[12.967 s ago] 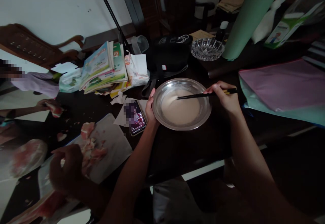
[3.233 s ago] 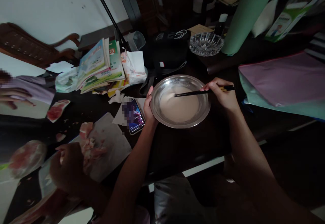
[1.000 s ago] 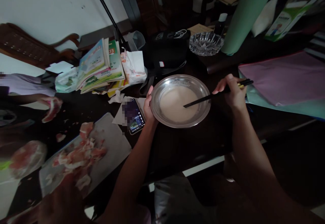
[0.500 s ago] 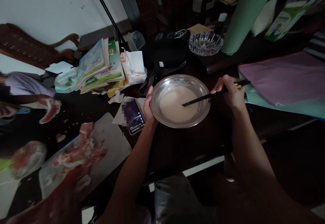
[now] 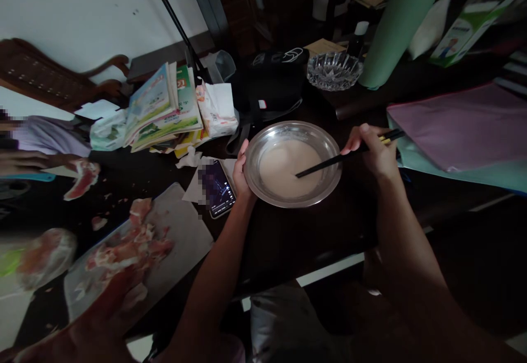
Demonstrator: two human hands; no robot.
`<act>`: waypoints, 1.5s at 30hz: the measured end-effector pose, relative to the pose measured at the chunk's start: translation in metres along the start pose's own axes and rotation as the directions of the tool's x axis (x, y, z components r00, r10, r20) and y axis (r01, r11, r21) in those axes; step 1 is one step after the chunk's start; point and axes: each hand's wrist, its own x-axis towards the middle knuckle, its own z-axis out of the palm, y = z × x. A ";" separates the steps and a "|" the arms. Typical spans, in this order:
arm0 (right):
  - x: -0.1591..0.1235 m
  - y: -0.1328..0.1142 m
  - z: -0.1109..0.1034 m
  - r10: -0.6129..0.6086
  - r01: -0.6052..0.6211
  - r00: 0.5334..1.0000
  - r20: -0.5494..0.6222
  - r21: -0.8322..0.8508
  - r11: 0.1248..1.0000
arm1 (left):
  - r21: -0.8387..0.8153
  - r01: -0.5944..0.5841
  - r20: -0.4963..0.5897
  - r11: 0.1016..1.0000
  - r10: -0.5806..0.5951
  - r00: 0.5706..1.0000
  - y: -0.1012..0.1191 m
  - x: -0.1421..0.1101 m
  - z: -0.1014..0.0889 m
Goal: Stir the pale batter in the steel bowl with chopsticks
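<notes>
A round steel bowl [image 5: 293,201] with a wide rim stands on the dark table in the middle of the head view. Inside it is a pale, creamy liquid [image 5: 284,171]. My left hand [image 5: 242,172] is closed on the bowl's left rim, with the fingers partly hidden beneath and behind it. In my right hand [image 5: 373,146], dark chopsticks [image 5: 329,161] with gold bands near the top are gripped at a slant. Their tips dip into the liquid near the bowl's centre. Just left of my left wrist lies a lit phone [image 5: 220,195].
Raw meat pieces [image 5: 132,247] lie on a pale cutting board [image 5: 181,225] at left. A co-worker's hand [image 5: 24,162] holds a blue-handled knife [image 5: 41,177] beside a strip of meat. Books [image 5: 158,113], a glass ashtray [image 5: 333,72] and a pink folder [image 5: 465,127] surround the bowl.
The chopsticks' tips have shifted very slightly down and right in the liquid. At left, the co-worker's hand and blue-handled knife have moved right, towards the meat. The bowl stays put.
</notes>
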 end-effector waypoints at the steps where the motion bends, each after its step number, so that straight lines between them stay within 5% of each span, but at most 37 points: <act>1: -0.001 -0.001 0.002 0.018 -0.017 0.998 0.062 -0.009 1.000 | 0.000 0.002 0.004 1.000 -0.002 1.000 0.000 0.000 0.000; 5: -0.002 -0.002 0.012 0.059 -0.044 0.976 0.210 -0.075 0.996 | 0.003 0.015 0.005 1.000 -0.015 1.000 -0.002 0.001 -0.003; 13: 0.004 0.005 -0.003 -0.036 0.035 0.989 -0.141 -0.010 0.999 | 0.005 0.002 0.005 1.000 -0.002 1.000 0.000 0.000 -0.001; 20: -0.002 -0.002 0.013 0.052 -0.038 0.982 0.184 -0.081 0.996 | 0.048 0.002 -0.008 0.999 -0.002 1.000 0.000 0.000 -0.001; 27: 0.004 0.004 0.002 -0.049 0.035 0.989 -0.141 -0.102 0.994 | 0.004 0.012 -0.002 1.000 -0.012 1.000 0.001 0.000 0.001; 34: 0.001 0.002 0.008 0.004 0.006 0.994 0.109 -0.090 0.996 | 0.027 0.012 -0.018 1.000 -0.011 1.000 0.001 -0.001 0.002; 40: 0.004 0.007 -0.001 -0.054 0.049 0.989 -0.138 -0.041 0.998 | 0.017 0.013 -0.005 1.000 -0.013 1.000 0.002 -0.002 0.002; 45: 0.000 0.000 0.000 0.075 -0.074 0.990 0.122 -0.006 0.997 | -0.034 0.027 -0.038 0.999 -0.028 0.999 0.004 -0.005 0.007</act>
